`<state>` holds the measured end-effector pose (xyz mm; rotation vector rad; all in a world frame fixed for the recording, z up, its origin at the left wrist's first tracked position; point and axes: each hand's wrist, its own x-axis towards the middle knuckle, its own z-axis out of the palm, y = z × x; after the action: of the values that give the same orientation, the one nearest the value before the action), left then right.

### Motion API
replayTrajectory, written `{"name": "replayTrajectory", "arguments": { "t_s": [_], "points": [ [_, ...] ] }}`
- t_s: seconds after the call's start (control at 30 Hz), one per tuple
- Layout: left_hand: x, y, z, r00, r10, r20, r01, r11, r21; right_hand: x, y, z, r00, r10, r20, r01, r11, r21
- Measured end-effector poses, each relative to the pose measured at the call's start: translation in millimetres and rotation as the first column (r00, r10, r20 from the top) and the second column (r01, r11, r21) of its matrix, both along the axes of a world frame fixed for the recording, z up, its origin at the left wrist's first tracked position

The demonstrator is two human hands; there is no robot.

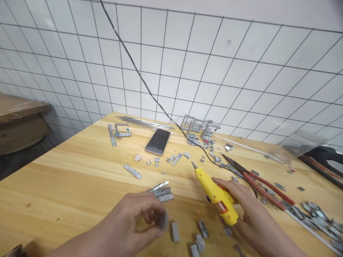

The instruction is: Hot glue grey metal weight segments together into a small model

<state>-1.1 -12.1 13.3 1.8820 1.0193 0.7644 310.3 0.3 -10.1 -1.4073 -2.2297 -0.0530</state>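
In the head view my left hand (142, 217) is closed on a small grey metal piece (163, 221), blurred, held at the fingertips. My right hand (245, 203) grips a yellow glue gun (217, 194) whose nozzle points up and left, over the table. Between the hands lie a flat grey block (175, 231) and a few other small metal pieces (203, 228). Just beyond my left hand is a small stack of metal strips (162, 191).
On the wooden table (88, 160) lie a phone (158, 141), thin wires (146, 122), small metal frames (203, 130), red-handled pliers (264, 187) and a scrap pile (320, 219). A black cord (144, 84) hangs across the tiled wall and reaches the table.
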Motion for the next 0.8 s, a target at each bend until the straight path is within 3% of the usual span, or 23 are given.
{"name": "replayTrajectory", "arguments": {
  "t_s": [0.13,0.33,0.5,0.63,0.8],
  "points": [
    [2,-1,-6.0,0.987,-0.07,-0.143,0.096,0.979,0.18,-2,7,-1.6,0.998,0.001,0.06,0.007,0.99,-0.144],
    [6,-3,-13.9,0.949,-0.085,-0.303,0.126,0.985,0.118,-14,17,-4.7,0.992,0.046,0.119,-0.015,0.969,-0.245],
    [10,-6,-14.9,0.927,-0.094,-0.364,0.131,0.988,0.078,-15,10,-4.7,0.985,0.077,0.157,-0.05,0.984,-0.169],
    [12,-5,-17.3,0.921,-0.097,-0.377,0.128,0.99,0.059,-28,-7,8.0,0.974,0.099,0.202,-0.098,0.995,-0.016],
    [11,-5,-18.1,0.923,-0.084,-0.377,0.122,0.989,0.078,-61,-22,20.3,0.964,0.259,-0.052,-0.26,0.966,-0.01]
  ]
}}
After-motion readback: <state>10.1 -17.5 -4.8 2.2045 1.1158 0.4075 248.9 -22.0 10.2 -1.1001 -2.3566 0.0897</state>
